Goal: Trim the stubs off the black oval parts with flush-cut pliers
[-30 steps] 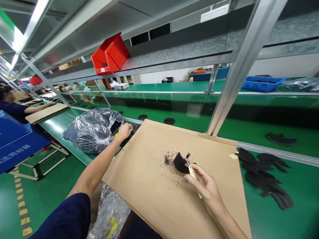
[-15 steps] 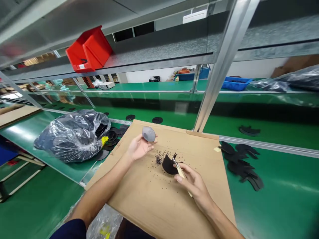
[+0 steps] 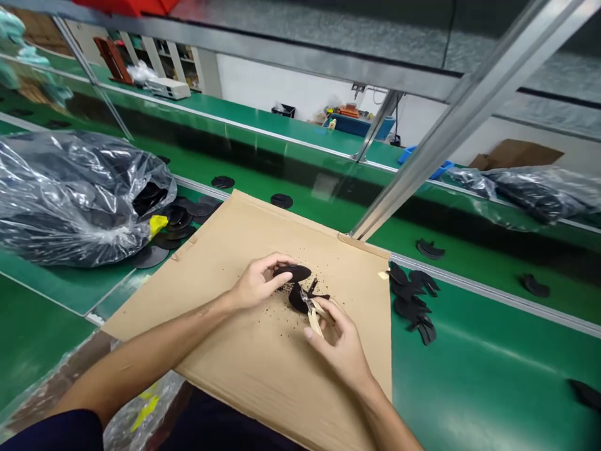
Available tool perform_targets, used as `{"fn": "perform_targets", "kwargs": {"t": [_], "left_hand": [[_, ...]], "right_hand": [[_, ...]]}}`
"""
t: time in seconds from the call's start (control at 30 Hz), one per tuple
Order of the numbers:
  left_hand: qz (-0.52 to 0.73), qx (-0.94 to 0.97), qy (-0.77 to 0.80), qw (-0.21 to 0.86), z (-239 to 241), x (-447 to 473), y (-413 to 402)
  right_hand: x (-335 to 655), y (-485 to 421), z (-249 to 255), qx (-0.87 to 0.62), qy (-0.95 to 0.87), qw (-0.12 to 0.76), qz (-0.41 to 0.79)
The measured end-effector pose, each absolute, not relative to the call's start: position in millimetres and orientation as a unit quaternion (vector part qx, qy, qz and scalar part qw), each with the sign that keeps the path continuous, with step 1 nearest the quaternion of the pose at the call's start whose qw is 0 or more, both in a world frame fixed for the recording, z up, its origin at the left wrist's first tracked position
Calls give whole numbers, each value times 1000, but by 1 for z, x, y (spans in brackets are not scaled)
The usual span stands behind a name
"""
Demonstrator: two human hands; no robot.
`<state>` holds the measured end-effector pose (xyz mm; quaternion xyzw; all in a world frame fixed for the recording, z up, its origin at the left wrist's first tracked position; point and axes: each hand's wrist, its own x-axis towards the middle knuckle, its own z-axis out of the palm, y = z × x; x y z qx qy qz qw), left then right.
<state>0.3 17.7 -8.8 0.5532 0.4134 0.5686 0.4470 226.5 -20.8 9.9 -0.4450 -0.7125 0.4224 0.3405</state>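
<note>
Pinched a dark disc between the thumb and fingers of the left hand, over the middle of a brown cardboard sheet, with its left end hidden by the grip and its face turned almost edge-on. Held pliers in the right hand, cream handles spread apart, metal tips over a curved black piece just on the near side of the disc. Could not make out the gap between the tips, nor tell touching from hovering there. Saw black specks scattered around the hands.

Found a yellow tag too blurred to read, on a bulging plastic bag cut off at the left. Saw loose discs beside the bag, overlapping too closely to count. Likewise could not read yellow marks on clear plastic at the near left, partly hidden under the arm and cardboard. Saw black crescents heaped on the green bench to the right, and only part of a dark piece at the right edge.

Saw just the underside of a red container at the far left, and a blue tray at the far right, partly hidden behind a slanted metal upright.
</note>
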Motion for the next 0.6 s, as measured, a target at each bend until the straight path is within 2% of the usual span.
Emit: {"fn": "perform_targets", "kwargs": {"t": [0.17,0.4,0.6], "left_hand": [[598,558,426,386,-9,2,14],[472,675,398,404,-13,4,9],[463,737,392,297,-15,0,11]], "right_hand": [[226,-24,13,-435,-748,299,402],[225,-24,9,-384,-766,272,438],[226,-24,11,-384,-774,261,430]]}}
